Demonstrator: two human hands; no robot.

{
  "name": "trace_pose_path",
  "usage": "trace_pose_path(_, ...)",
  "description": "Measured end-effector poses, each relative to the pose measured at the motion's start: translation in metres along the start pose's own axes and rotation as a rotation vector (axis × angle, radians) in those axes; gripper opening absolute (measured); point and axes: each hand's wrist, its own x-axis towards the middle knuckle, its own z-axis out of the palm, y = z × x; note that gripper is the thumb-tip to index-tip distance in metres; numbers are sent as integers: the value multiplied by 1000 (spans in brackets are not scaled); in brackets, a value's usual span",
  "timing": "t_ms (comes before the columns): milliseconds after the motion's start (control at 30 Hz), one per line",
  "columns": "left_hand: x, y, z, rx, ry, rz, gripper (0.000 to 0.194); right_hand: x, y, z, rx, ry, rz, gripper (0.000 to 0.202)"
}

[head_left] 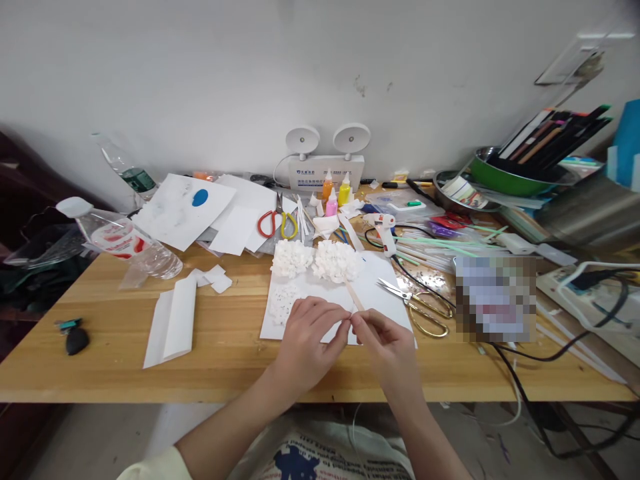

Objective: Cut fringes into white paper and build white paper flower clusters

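My left hand (313, 340) and my right hand (390, 350) meet at their fingertips over the front edge of a white sheet (385, 293). Both are pinched together; what lies between the left fingertips is too small to name. From my right fingertips a thin pale strip (355, 296) points up and away. Just beyond it are two fluffy white paper clusters (336, 261) (292, 259), side by side. Small white bits (283, 302) lie on the sheet left of my hands. Gold-handled scissors (425, 310) rest open at the sheet's right edge.
A folded white paper (180, 317), paper pieces (217, 277) and a water bottle (133, 243) are on the left. Behind stand glue bottles (344, 191), red-and-yellow-handled scissors (277, 223) and a glue gun (384, 232). Black cables (530, 357) and a green bowl (515, 177) are on the right.
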Motion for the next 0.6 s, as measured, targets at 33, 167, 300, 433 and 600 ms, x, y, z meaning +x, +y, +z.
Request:
trace_pose_path(33,0,0,0,17,-8,7,9,0,0,0,8,-4,2,15)
trace_pose_path(167,0,2,-3,81,-36,48,13,-1,2,-1,19,-28,7,15)
trace_pose_path(300,0,3,-4,51,-35,41,15,0,4,-1,-17,-9,-13,16)
trace_pose_path(433,-1,3,-4,44,-39,32,15,0,4,-2,-19,-23,-15,17)
trace_pose_path(600,-1,3,-4,82,-41,59,15,0,3,-1,41,-26,12,15)
